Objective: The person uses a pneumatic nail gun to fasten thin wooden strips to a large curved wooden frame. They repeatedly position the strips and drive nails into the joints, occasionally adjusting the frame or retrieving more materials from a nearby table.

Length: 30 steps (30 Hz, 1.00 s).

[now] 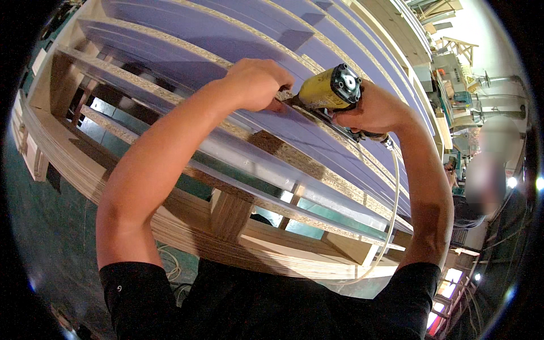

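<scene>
My right hand (377,107) is wrapped round the grip of a yellow and black air nail gun (320,90). Its nose points left, down at the edge of an upright particleboard strip (195,51). Close by the nose, my left hand (255,82) has its fingers curled over that same strip and pinches it. The fingertips are partly hidden behind the hand. A pale air hose (394,204) runs from the back of the nail gun down past my right forearm.
Several parallel strips with purple-looking panels between them fill the large wooden frame. Its layered plywood rim (170,232) curves in front of my body. Gaps show the green floor (62,226). Stacked timber and tools stand at the far right, near another person (487,170).
</scene>
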Each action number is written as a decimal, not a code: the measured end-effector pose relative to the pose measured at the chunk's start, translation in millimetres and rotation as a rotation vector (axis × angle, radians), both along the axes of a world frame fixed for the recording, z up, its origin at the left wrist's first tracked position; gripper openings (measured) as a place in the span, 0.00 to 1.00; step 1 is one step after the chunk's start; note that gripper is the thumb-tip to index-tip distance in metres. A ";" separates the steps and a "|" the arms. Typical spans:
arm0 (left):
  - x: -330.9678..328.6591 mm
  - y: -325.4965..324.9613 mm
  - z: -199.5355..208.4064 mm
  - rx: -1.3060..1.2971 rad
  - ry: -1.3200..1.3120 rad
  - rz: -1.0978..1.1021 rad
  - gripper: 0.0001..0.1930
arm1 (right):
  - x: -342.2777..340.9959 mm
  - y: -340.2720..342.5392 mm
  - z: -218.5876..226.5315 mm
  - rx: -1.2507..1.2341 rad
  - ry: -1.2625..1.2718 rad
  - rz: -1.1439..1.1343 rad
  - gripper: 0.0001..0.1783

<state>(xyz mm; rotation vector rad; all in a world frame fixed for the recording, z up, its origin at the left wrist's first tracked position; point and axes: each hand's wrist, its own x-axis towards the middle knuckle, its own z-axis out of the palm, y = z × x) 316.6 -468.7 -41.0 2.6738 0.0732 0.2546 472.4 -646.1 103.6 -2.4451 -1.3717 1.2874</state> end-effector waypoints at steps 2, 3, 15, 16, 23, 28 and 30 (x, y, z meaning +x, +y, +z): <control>1.2 -1.6 0.8 -0.014 0.073 0.011 0.24 | 6.5 -7.8 -3.5 0.038 -0.008 0.044 0.28; 2.0 -2.5 6.2 -0.011 0.110 0.015 0.24 | 10.4 -11.7 -6.5 0.067 -0.011 0.061 0.28; 9.5 -19.4 33.4 0.032 0.249 -0.043 0.28 | 63.2 -176.3 4.8 0.053 0.066 -0.104 0.24; 16.7 -34.5 36.0 0.107 0.233 -0.041 0.28 | 70.5 -204.3 7.7 0.049 0.056 -0.111 0.24; 77.0 -198.0 49.8 0.209 0.249 -0.115 0.29 | 121.5 -350.5 8.1 0.032 -0.016 -0.196 0.23; 128.2 -298.9 35.4 0.153 0.243 -0.136 0.26 | 132.2 -389.1 0.1 0.145 0.034 -0.171 0.20; 131.2 -311.9 25.3 0.158 0.179 -0.134 0.23 | 130.4 -387.8 -2.9 0.145 -0.043 -0.145 0.19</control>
